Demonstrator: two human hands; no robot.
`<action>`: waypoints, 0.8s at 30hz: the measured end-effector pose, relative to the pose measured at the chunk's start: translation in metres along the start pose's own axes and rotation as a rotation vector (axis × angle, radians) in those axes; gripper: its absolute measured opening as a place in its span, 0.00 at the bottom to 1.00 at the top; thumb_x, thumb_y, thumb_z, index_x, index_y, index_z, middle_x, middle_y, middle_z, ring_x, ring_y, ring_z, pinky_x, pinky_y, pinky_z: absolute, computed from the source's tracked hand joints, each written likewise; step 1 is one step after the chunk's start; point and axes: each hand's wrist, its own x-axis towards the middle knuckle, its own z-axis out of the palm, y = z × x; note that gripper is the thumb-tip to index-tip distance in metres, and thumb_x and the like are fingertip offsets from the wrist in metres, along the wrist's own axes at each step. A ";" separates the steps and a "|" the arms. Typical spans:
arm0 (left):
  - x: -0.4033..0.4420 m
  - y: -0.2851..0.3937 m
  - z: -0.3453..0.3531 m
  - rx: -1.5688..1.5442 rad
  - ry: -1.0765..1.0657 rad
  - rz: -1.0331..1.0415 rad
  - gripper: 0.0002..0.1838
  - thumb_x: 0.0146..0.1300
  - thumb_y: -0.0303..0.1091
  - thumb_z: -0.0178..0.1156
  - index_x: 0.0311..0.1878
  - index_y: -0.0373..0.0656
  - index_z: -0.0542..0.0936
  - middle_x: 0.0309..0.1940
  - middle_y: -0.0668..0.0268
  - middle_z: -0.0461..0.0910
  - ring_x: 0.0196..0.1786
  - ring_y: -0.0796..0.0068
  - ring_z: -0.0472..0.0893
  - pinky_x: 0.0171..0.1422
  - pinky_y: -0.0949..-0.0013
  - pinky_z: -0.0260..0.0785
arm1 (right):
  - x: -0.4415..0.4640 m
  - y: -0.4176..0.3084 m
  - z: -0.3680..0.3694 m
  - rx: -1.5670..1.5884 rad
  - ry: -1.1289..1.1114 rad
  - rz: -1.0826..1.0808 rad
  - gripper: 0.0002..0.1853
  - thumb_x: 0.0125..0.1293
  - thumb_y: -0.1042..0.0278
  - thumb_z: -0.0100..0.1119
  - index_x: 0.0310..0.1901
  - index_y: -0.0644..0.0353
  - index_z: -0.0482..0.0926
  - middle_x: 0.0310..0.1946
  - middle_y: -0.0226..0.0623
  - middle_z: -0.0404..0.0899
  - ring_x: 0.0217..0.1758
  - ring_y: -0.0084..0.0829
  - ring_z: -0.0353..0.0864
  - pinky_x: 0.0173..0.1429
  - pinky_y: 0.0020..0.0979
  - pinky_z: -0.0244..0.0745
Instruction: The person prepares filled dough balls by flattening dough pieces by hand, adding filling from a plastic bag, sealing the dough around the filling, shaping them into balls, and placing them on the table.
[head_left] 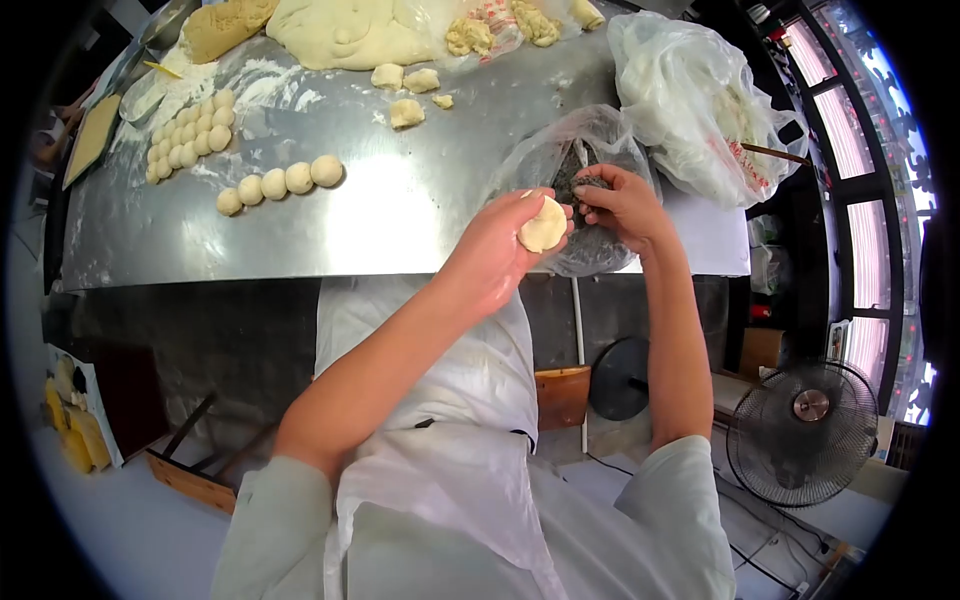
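Observation:
A flattened round of pale dough (543,225) rests in my left hand (495,242), which is curled round it near the table's front edge. Just to its right, my right hand (632,208) pinches a clump of dark, crumbly filling (592,182) between thumb and fingers. Beneath both hands lies an open clear plastic bag (528,150) with more of the dark filling in it. A row of several dough balls (273,183) sits to the left. Farther left, a block of smaller dough balls (190,135) stands in close rows.
The steel table (400,240) carries a large dough slab (345,35), loose dough pieces (406,113) and a brown dough mass (228,28) at the back. A bulging white plastic bag (690,95) stands at the right. A fan (803,432) is on the lower right.

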 end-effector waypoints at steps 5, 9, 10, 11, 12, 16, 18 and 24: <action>0.043 -0.008 0.007 -0.130 0.107 -0.155 0.20 0.86 0.41 0.42 0.65 0.33 0.70 0.59 0.53 0.78 0.62 0.55 0.82 0.73 0.51 0.75 | -0.007 0.002 0.008 0.250 0.040 -0.121 0.16 0.72 0.73 0.66 0.57 0.66 0.78 0.38 0.34 0.83 0.40 0.23 0.84 0.46 0.25 0.81; 0.063 -0.007 0.023 -0.308 0.163 -0.225 0.20 0.87 0.42 0.38 0.66 0.35 0.69 0.63 0.56 0.76 0.64 0.57 0.80 0.74 0.52 0.75 | -0.011 0.009 0.040 -0.053 0.291 -0.408 0.12 0.73 0.70 0.64 0.54 0.66 0.80 0.41 0.36 0.83 0.42 0.29 0.84 0.50 0.33 0.80; 0.068 -0.008 0.027 -0.305 0.190 -0.195 0.20 0.87 0.42 0.38 0.65 0.36 0.69 0.63 0.56 0.76 0.64 0.59 0.80 0.73 0.53 0.75 | -0.013 0.015 0.051 -0.214 0.379 -0.506 0.11 0.74 0.69 0.63 0.52 0.66 0.80 0.42 0.36 0.84 0.43 0.31 0.84 0.51 0.36 0.79; 0.072 -0.010 0.030 -0.303 0.218 -0.167 0.20 0.87 0.42 0.37 0.65 0.36 0.70 0.63 0.57 0.76 0.64 0.60 0.80 0.73 0.55 0.75 | -0.017 0.019 0.065 -0.426 0.509 -0.661 0.09 0.74 0.71 0.59 0.50 0.65 0.81 0.44 0.41 0.84 0.48 0.40 0.84 0.55 0.40 0.78; 0.075 -0.011 0.030 -0.302 0.248 -0.139 0.20 0.87 0.42 0.37 0.64 0.37 0.70 0.63 0.57 0.76 0.65 0.61 0.80 0.72 0.56 0.76 | -0.016 0.023 0.073 -0.450 0.522 -0.728 0.09 0.74 0.72 0.58 0.50 0.65 0.81 0.44 0.42 0.84 0.49 0.42 0.84 0.57 0.40 0.77; 0.081 -0.015 0.021 -0.242 0.244 -0.158 0.18 0.87 0.41 0.40 0.63 0.40 0.73 0.60 0.59 0.79 0.63 0.64 0.82 0.70 0.59 0.77 | -0.013 0.043 0.083 -0.519 0.525 -0.796 0.12 0.74 0.78 0.51 0.54 0.64 0.81 0.50 0.48 0.83 0.53 0.52 0.82 0.63 0.39 0.76; 0.075 -0.017 0.023 -0.212 0.260 -0.133 0.17 0.87 0.40 0.41 0.63 0.40 0.73 0.59 0.59 0.79 0.63 0.64 0.81 0.70 0.58 0.77 | -0.016 0.045 0.082 -0.577 0.526 -0.826 0.14 0.73 0.79 0.52 0.57 0.63 0.81 0.54 0.48 0.83 0.55 0.51 0.82 0.65 0.39 0.76; 0.070 -0.018 0.024 -0.154 0.228 -0.090 0.17 0.87 0.38 0.40 0.64 0.37 0.72 0.58 0.57 0.79 0.60 0.60 0.83 0.69 0.52 0.78 | -0.030 0.020 0.051 -0.158 0.141 -0.479 0.25 0.74 0.78 0.56 0.72 0.65 0.73 0.65 0.42 0.81 0.67 0.31 0.79 0.73 0.31 0.70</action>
